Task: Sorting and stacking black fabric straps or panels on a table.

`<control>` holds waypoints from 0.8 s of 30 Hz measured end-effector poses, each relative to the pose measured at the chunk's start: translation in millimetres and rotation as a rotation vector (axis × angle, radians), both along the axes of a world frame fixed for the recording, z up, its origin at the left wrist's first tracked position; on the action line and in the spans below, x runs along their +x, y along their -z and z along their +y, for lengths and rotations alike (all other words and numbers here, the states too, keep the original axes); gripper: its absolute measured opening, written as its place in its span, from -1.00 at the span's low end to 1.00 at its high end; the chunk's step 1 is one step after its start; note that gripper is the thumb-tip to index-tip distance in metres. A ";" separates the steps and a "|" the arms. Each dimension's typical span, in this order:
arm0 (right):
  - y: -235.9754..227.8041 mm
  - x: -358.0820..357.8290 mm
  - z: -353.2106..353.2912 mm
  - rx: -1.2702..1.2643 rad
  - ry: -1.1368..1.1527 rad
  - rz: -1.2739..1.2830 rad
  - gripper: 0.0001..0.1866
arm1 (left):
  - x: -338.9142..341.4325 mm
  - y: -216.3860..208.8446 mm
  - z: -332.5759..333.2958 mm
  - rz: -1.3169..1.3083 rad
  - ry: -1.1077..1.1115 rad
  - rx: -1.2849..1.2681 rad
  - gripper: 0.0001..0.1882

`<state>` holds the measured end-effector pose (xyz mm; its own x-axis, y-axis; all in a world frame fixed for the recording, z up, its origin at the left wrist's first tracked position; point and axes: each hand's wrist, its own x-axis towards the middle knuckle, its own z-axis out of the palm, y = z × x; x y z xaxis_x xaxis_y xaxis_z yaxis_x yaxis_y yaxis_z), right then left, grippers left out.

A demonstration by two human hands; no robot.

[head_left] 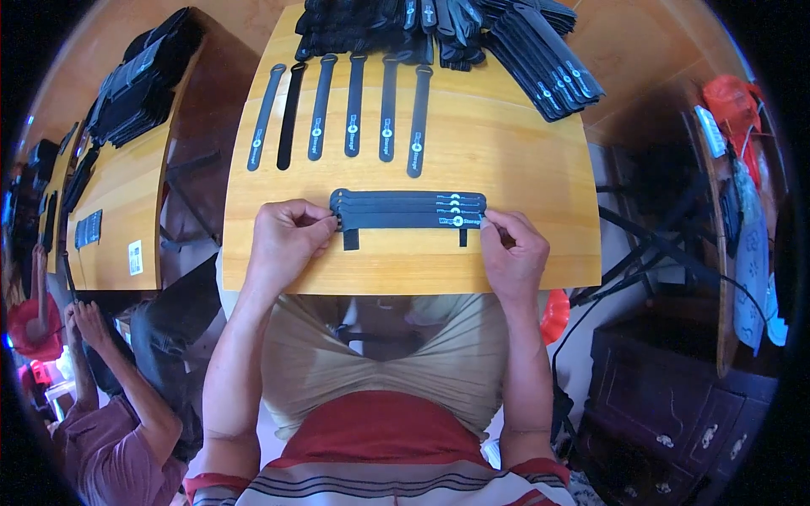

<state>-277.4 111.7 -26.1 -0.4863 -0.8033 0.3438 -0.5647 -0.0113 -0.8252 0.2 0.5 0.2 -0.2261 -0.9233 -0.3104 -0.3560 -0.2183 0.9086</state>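
A fanned stack of black hook-and-loop straps [392,211] lies crosswise near the front of the wooden table, each with a small pale print toward its right end. My left hand [289,243] pinches the stack's left end, thumb against forefinger. At the other end, my right hand [516,251] is closed with its fingertips on the nearest strap. Two short black tabs [351,239] stick out from under the stack toward me. Beyond it, several single straps [352,105] are laid side by side, one showing a plain black face.
A large heap of straps [371,38] covers the table's far edge, with a fanned bundle [548,72] at the far right. On the left, a person [126,438] sits by another wooden table [126,215] that bears dark stacks. Dark drawers [675,422] stand at lower right.
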 end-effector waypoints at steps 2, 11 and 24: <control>-2.3 0.6 0.1 0.024 0.014 0.007 -0.90 | 1.8 2.4 -0.8 0.011 0.002 0.000 -0.93; -2.3 -0.4 2.0 0.079 0.015 0.026 -0.89 | 1.6 5.2 -0.7 0.042 -0.001 0.024 -0.92; -3.0 -0.9 0.6 0.106 0.020 -0.003 -0.88 | -0.4 0.4 -0.7 0.017 0.005 0.037 -0.94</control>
<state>-278.2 112.3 -23.1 -0.5032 -0.8255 0.2556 -0.5617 0.0876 -0.8227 -0.3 -0.2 -0.2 -0.2363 -0.9100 -0.3407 -0.3421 -0.2503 0.9057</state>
